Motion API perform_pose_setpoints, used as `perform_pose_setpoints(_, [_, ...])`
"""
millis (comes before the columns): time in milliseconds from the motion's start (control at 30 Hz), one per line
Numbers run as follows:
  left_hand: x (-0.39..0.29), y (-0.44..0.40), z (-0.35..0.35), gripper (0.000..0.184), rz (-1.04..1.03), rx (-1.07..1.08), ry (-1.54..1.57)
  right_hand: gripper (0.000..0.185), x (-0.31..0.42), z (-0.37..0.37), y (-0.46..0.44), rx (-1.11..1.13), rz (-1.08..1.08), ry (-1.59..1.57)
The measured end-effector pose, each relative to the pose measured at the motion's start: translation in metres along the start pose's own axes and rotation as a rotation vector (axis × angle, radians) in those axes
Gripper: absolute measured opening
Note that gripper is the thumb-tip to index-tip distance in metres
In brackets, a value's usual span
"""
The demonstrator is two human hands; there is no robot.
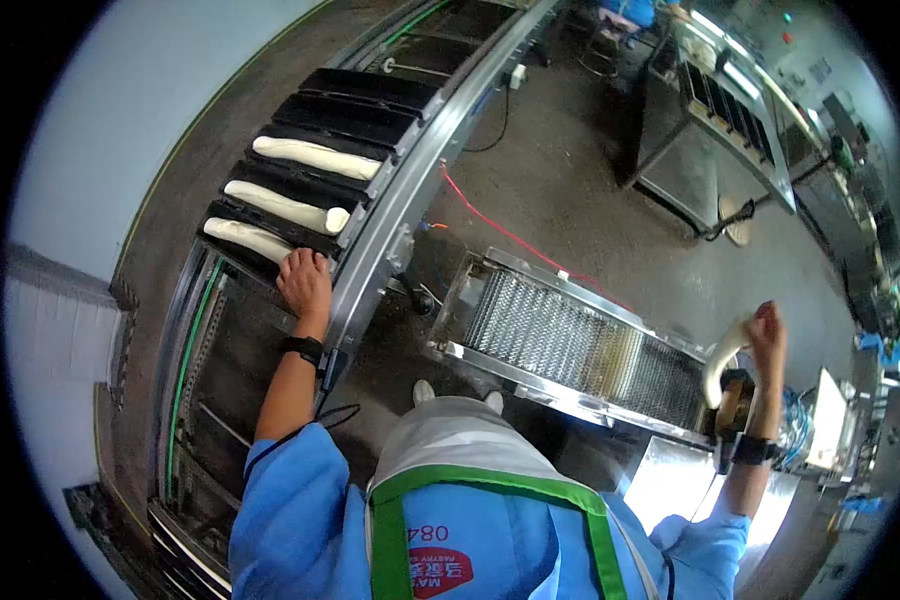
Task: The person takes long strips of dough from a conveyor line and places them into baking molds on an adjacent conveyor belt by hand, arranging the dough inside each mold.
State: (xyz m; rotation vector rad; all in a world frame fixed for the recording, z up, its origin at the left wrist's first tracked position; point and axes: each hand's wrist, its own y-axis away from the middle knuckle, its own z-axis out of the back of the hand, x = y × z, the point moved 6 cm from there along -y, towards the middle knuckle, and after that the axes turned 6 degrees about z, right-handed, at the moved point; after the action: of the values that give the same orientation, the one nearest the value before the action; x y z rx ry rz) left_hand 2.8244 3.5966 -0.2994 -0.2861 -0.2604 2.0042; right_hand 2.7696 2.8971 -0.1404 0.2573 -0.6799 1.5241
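My left hand (305, 283) is over the near end of a pale dough strip (245, 238) in the nearest black baking mould (262, 262). Its fingers curl down around that end, which they hide. Two more strips lie in the moulds beyond: one dough strip (280, 206) has a folded, lumpy end, and the farther dough strip (315, 157) is fairly straight. Out to the right, my right hand (767, 332) is closed round the upper end of another dough strip (720, 365). That strip hangs curved beside the end of a metal mesh conveyor (590, 345).
The moulds sit across a steel-railed conveyor (395, 220) on my left. Farther black moulds (345, 122) hold no dough. A red cord (500, 232) runs to the mesh conveyor. At the back right stands a steel table (715, 150) with dark moulds; a person (630, 12) is beyond.
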Motion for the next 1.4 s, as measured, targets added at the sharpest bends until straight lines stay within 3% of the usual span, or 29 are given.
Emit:
perform_pose_setpoints(33, [-0.005,0.002,0.013,0.021,-0.003,0.014,0.018,0.019,0.082,0.012,-0.016,-0.101,-0.209,-0.356])
perform_pose_setpoints(67, [-0.006,0.004,0.015,0.021,-0.016,-0.054,0.029,0.017,0.096,0.026,-0.037,-0.096,-0.080,-0.284])
perform_pose_setpoints(167, [-0.008,0.006,0.027,0.020,-0.011,-0.076,0.027,0.023,0.185,0.029,-0.089,-0.121,0.136,-0.556])
perform_pose_setpoints(233, [-0.007,0.005,0.033,0.019,0.023,-0.070,0.017,0.032,0.225,0.011,-0.124,-0.108,0.130,-0.633])
perform_pose_setpoints(300, [-0.009,0.004,0.040,0.018,0.034,-0.064,0.058,0.035,0.267,-0.036,-0.159,-0.067,0.161,-0.850])
perform_pose_setpoints(400, [-0.011,0.000,0.044,0.017,0.063,-0.069,0.065,0.022,0.332,-0.141,-0.205,-0.023,0.208,-1.016])
perform_pose_setpoints(467, [-0.008,-0.003,0.044,0.018,0.092,0.018,0.146,0.020,0.345,-0.234,-0.236,0.012,0.157,-0.817])
perform_pose_setpoints(533, [-0.004,-0.001,0.053,0.019,0.095,-0.025,0.177,0.030,0.358,-0.322,-0.233,0.147,0.078,-1.013])
perform_pose_setpoints(600, [0.002,-0.001,0.057,0.020,0.107,-0.076,0.343,0.035,0.356,-0.363,-0.219,0.054,0.157,-0.740])
perform_pose_setpoints(633, [0.009,-0.008,0.051,0.020,0.112,-0.073,0.339,0.033,0.365,-0.362,-0.200,0.238,0.103,-0.829])
perform_pose_setpoints(700, [0.018,-0.030,0.028,0.020,-0.003,0.063,0.357,0.020,0.354,-0.373,-0.177,0.449,0.155,-0.693])
perform_pose_setpoints(867, [0.003,-0.104,0.026,0.024,-0.168,0.215,0.145,0.016,0.281,-0.363,-0.164,0.623,0.011,-0.826])
perform_pose_setpoints(933, [-0.002,-0.116,-0.002,0.024,-0.221,0.603,-0.026,0.015,0.247,-0.350,-0.165,0.630,-0.069,-0.821])
perform_pose_setpoints(1067, [0.000,-0.134,-0.002,0.032,-0.308,0.607,-0.205,0.015,0.151,-0.311,-0.152,0.608,-0.212,-0.762])
perform_pose_setpoints(1133, [0.005,-0.143,-0.006,0.040,-0.306,0.387,-0.166,0.016,0.112,-0.292,-0.146,0.585,-0.284,-0.733])
perform_pose_setpoints(1167, [0.005,-0.144,-0.007,0.040,-0.306,0.387,-0.167,0.016,0.087,-0.285,-0.141,0.584,-0.319,-0.754])
perform_pose_setpoints(1233, [0.010,-0.147,-0.007,0.039,-0.145,0.470,-0.236,0.016,0.024,-0.270,-0.130,0.466,-0.378,-0.614])
perform_pose_setpoints(1300, [0.001,-0.152,-0.002,0.032,-0.035,0.534,-0.230,0.017,-0.032,-0.250,-0.116,0.440,-0.307,-0.450])
perform_pose_setpoints(1367, [-0.030,-0.168,0.018,0.026,0.041,0.355,-0.151,0.025,-0.078,-0.223,-0.102,0.365,-0.184,-0.110])
perform_pose_setpoints(1400, [-0.043,-0.176,0.015,0.027,-0.065,0.154,-0.024,0.029,-0.113,-0.212,-0.091,0.322,-0.064,0.063])
